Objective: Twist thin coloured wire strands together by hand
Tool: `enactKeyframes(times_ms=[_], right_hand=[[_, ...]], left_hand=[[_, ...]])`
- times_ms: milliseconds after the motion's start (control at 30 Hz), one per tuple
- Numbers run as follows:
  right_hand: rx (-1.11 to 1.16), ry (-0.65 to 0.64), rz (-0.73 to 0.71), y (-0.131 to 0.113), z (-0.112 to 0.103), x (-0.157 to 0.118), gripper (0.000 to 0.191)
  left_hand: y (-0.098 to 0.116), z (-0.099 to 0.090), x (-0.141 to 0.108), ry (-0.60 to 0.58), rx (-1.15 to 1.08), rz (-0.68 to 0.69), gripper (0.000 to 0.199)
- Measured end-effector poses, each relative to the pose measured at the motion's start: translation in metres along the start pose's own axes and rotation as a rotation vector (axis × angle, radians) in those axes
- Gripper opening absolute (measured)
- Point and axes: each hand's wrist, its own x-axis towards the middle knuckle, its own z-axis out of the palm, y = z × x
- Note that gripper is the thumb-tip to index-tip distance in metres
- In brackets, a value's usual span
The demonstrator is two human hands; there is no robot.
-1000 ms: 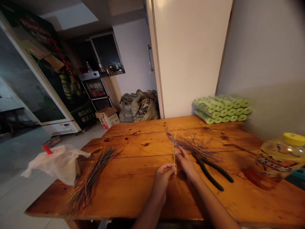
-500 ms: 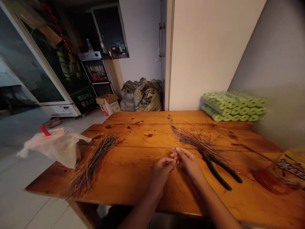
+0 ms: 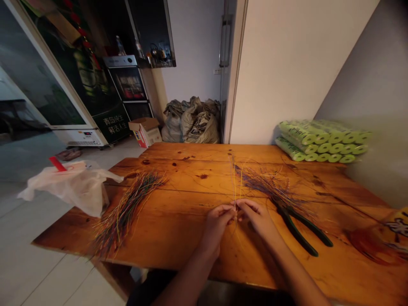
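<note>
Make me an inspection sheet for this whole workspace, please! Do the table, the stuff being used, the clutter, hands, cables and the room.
Surface: wooden table, with dark knots and board seams.
Things in use: thin yellow strands, standing up from the fingers.
Hands: left hand and right hand close together, fingertips pinching the strands.
Clutter: one coloured bundle on the left, another bundle on the right beside green-handled pliers; plastic bag at the left; green rolls at the back right; jar, cut off by the picture's edge.
Power cables: nothing seen.
Surroundings: cardboard box and grey sacks beyond the table.
</note>
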Motion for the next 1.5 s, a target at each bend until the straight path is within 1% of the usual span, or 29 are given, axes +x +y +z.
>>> enactKeyframes(times_ms=[133, 367, 567, 733, 833, 900, 1000, 1133, 1200, 1267, 1367, 1500], right_hand=[[-0.063, -0.037, -0.017, 0.001, -0.006, -0.001, 0.022], [0.008, -0.093, 0.099, 0.002, -0.009, -0.002, 0.028], [0.022, -0.037, 0.093, 0.004, -0.006, -0.003, 0.028], [0.063, -0.030, 0.091, 0.008, -0.008, 0.000, 0.029], [0.080, 0.026, 0.099, 0.005, -0.008, -0.001, 0.027], [0.079, 0.077, 0.092, 0.002, -0.008, -0.002, 0.026], [0.076, 0.161, 0.055, -0.001, -0.011, -0.005, 0.028], [0.086, 0.258, -0.035, -0.003, -0.017, -0.007, 0.031], [0.095, 0.266, -0.054, -0.004, -0.019, -0.007, 0.030], [0.092, 0.231, -0.044, -0.006, -0.019, -0.007, 0.030], [0.032, 0.139, 0.001, -0.007, -0.014, -0.009, 0.031], [-0.021, 0.083, 0.053, -0.005, -0.007, -0.010, 0.029]], left_hand=[[0.001, 0.000, 0.000, 0.025, 0.023, -0.028, 0.013], [0.000, 0.000, 0.002, 0.043, 0.015, -0.037, 0.014], [-0.003, -0.001, 0.002, 0.023, 0.043, -0.026, 0.014], [-0.002, 0.000, 0.002, 0.007, -0.001, -0.024, 0.015], [-0.002, 0.000, 0.002, 0.019, 0.013, -0.026, 0.014], [-0.002, -0.002, 0.001, 0.052, 0.026, -0.012, 0.013], [-0.001, -0.006, 0.003, 0.158, -0.017, -0.027, 0.012], [0.006, -0.016, 0.009, 0.324, -0.269, -0.083, 0.020], [0.011, -0.020, 0.011, 0.356, -0.361, -0.081, 0.022], [0.014, -0.021, 0.012, 0.321, -0.354, -0.101, 0.023], [0.014, -0.019, 0.010, 0.196, -0.234, -0.136, 0.021], [0.007, -0.012, 0.006, 0.059, -0.079, -0.080, 0.016]])
